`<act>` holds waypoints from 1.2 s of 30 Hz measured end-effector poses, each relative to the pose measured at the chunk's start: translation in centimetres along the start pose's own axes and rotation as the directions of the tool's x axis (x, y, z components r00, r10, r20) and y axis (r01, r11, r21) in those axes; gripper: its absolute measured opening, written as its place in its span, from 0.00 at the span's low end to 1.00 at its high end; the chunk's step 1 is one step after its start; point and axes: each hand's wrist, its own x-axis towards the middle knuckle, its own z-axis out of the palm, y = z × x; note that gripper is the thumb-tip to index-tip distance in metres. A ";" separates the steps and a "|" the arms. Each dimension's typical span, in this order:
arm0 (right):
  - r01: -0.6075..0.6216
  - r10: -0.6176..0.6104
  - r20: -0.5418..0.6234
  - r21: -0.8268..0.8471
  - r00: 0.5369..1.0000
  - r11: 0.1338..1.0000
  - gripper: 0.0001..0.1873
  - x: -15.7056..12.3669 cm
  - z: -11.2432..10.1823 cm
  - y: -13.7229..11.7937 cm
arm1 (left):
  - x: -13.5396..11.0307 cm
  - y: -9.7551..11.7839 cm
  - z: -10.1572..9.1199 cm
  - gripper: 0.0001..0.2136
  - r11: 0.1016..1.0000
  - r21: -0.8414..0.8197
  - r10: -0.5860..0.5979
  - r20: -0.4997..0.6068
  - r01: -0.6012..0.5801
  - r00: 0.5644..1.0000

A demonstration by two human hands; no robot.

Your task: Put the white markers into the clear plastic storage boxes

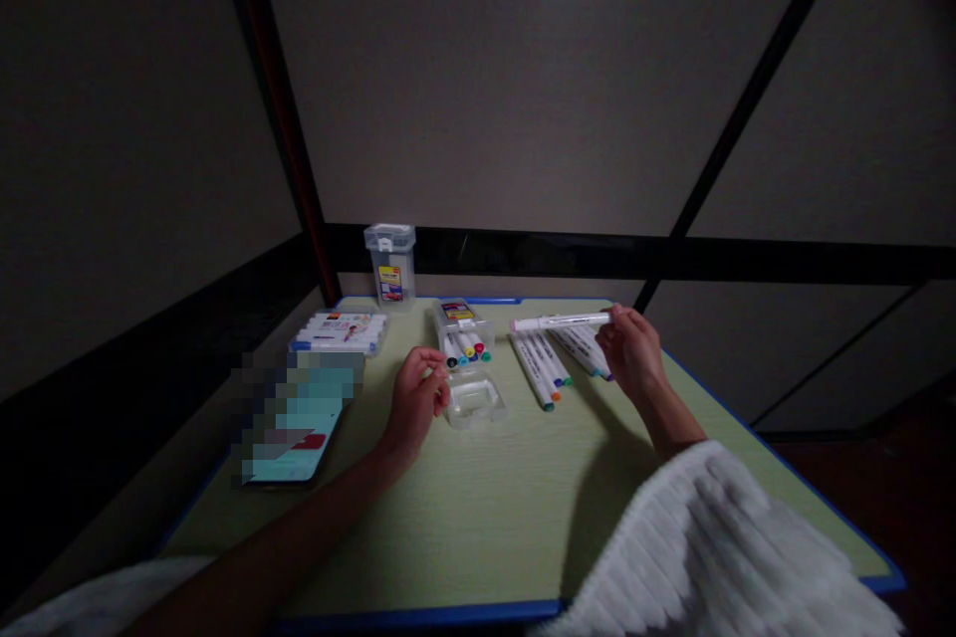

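Dim panelled walls stood behind a pale green table edged in blue. At its left lay a lit device, its screen partly blurred; beyond it sat a flat pack of markers, and a tall clear box stood upright at the far edge. Right of these, the left hand was beside a clear lid, its fingers loosely curled, nothing visible between them; whether they touched the lid could not be told. Just beyond the lid an open box lay on its side, coloured marker ends facing near. To its right, loose markers lay fanned in two groups. Over them was a white marker, probably light, stiff and rather smooth, best taken by the barrel near one end. The right hand pinched its right end between thumb and fingertips, so the barrel reached leftward from them, roughly level, its pinkish end farthest from the grip.
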 end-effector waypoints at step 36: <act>-0.327 0.307 0.251 0.041 0.918 0.944 0.13 -4.9 4.8 1.4 | -0.1 0.0 0.4 0.10 0.998 0.033 -0.063 0.070 0.060 0.996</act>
